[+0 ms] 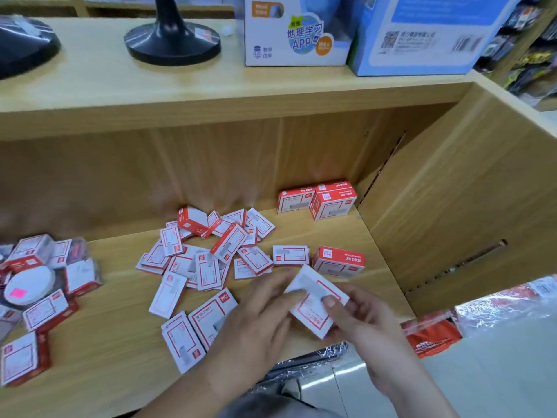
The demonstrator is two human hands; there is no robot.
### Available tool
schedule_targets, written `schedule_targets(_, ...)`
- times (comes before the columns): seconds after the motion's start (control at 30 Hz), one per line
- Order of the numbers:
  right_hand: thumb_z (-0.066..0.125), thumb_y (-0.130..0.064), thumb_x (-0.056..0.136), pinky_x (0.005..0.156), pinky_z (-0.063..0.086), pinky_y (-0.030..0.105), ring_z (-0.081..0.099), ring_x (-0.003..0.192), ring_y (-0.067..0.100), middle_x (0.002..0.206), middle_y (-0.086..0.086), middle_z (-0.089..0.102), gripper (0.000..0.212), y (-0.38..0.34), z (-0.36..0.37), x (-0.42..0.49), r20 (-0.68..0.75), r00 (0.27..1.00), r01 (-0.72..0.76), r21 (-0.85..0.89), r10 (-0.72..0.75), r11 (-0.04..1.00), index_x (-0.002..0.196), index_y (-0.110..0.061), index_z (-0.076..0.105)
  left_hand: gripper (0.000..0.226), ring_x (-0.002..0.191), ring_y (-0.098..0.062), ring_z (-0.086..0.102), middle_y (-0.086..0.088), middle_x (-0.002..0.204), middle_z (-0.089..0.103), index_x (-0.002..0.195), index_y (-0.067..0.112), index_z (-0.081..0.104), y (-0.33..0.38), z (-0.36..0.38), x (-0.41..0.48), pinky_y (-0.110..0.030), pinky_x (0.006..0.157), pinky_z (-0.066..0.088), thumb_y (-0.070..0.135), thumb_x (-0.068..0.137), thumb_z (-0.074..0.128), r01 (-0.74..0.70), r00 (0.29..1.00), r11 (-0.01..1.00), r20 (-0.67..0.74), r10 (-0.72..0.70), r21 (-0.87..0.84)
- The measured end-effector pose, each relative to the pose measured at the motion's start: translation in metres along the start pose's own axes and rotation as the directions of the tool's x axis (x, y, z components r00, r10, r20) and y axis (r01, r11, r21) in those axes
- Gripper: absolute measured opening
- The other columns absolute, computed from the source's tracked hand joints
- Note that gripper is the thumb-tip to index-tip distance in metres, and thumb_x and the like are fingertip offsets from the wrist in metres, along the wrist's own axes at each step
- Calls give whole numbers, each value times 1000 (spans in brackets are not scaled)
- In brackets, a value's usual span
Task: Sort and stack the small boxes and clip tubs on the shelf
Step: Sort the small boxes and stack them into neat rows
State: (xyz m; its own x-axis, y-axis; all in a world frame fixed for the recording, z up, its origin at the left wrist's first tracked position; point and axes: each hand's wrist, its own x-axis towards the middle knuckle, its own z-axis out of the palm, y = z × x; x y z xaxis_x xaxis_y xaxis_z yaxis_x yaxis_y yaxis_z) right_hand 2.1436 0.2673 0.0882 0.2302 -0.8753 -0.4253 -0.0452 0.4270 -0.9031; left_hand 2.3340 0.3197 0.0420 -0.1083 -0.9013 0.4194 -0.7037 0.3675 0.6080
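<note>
- Head view: on the right near side of the shelf (346, 233), both hands hold one white-and-red box (313, 300).
- The left hand (259, 315) has a narrow grip, pinching the box's left edge.
- The right hand (361, 315) grip wraps the right side, thumb on top.
- A loose pile of small boxes (211, 251) lies mid-shelf.
- A neat stack (319, 200) stands far right.
- A round tub (30, 285) sits left.

Stationery shop: wooden shelf (301, 351) of boxed staples (333, 203), packaged goods (297, 28)
</note>
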Motion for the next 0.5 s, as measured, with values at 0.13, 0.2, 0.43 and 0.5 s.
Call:
schedule_targets(0.13,66,1,90,84,56,43,72,92,23,99,9,77,25,-3,-12,0,-38,995,88,-54,-91,995,112,-9,61,44,108,-10,67,18,114,70,121,31,62,14,-6,15,-17,88,52,6,88,75,583,795,605,224,-564,-543)
schedule_targets(0.2,65,5,89,90,54,46,70,99,27,103,12,75,27,-1,-10,0,-28,996,86,25,-85,996,112,-6,57,30,100,-15,71,7,105,76,111,17,67,19,0,22,-19,86,53,9,85,80,622,763,488,332,-555,-613)
schedule_targets(0.43,76,-11,85,78,51,20,71,90,7,96,-11,76,24,6,-16,2,0,984,172,-303,-180,937,105,-22,68,34,94,-15,72,-1,99,75,106,13,61,20,4,43,-24,80,57,-3,82,80,590,774,516,254,-580,-621)
schedule_targets(0.5,81,-19,81,70,50,16,68,82,1,92,-20,73,30,8,-30,4,-82,955,217,-467,-286,858,105,-29,68,35,97,-12,69,5,102,72,104,26,63,12,2,46,-28,82,58,2,84,79,513,856,706,228,-464,-488)
